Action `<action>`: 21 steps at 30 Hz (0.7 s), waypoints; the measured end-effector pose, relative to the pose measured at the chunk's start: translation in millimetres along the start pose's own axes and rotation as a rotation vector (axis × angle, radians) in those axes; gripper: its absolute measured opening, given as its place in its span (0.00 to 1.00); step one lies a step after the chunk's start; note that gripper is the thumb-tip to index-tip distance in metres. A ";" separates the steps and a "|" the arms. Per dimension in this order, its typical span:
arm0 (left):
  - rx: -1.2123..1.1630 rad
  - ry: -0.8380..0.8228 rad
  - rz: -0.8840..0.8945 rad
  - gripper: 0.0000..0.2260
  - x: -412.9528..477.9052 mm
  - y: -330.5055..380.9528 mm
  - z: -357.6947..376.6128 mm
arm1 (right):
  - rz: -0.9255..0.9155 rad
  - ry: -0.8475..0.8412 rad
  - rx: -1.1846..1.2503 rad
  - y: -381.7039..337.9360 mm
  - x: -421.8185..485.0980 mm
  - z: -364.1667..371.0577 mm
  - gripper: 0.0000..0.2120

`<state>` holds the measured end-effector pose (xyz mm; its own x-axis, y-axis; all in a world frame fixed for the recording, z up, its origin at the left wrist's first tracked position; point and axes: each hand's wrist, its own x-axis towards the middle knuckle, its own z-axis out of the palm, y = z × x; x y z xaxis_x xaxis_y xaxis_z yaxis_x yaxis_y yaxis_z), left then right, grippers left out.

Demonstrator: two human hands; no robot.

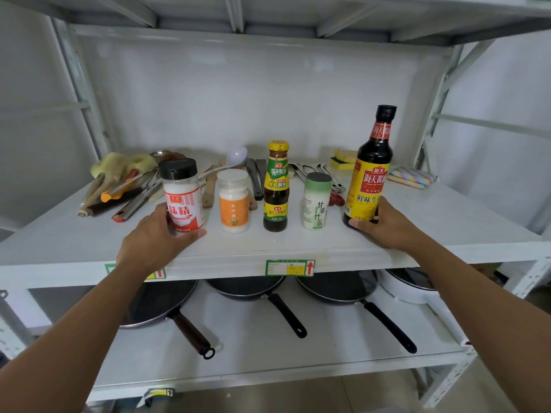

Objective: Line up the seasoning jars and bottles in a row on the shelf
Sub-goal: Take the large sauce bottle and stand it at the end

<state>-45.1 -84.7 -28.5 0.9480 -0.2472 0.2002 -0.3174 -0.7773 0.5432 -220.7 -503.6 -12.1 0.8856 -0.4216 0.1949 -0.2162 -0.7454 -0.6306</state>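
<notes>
Five seasoning containers stand upright in a row near the front of the white shelf (298, 248). My left hand (155, 236) grips the black-capped jar with a red and white label (182, 195) at the left end. Beside it stand a white jar with an orange label (234, 201), a small dark sauce bottle with a yellow cap (276, 186) and a green-topped salt jar (316, 201). My right hand (384, 225) holds the base of the tall soy sauce bottle (371, 165) at the right end.
Behind the row lie knives and brushes (119, 186) at the left, ladles and spatulas (238, 162) in the middle, and sponges (343, 159) and a cloth (413, 175) at the right. Several black pans (337, 286) sit on the lower shelf.
</notes>
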 end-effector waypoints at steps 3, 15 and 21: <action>-0.001 0.005 -0.001 0.44 -0.7 1.0 -0.2 | -0.010 0.006 0.008 1.0 -0.7 1.0 0.34; -0.019 -0.012 -0.016 0.44 -2.1 3.9 -2.2 | 0.014 -0.003 0.033 6.3 -1.7 -1.6 0.35; -0.017 -0.009 -0.007 0.43 -1.5 2.5 -2.6 | 0.031 0.003 0.021 9.3 -0.5 -1.5 0.35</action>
<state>-47.4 -84.8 -25.3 0.9504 -0.2472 0.1889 -0.3110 -0.7688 0.5587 -223.8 -511.1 -16.9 0.8773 -0.4462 0.1769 -0.2353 -0.7210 -0.6517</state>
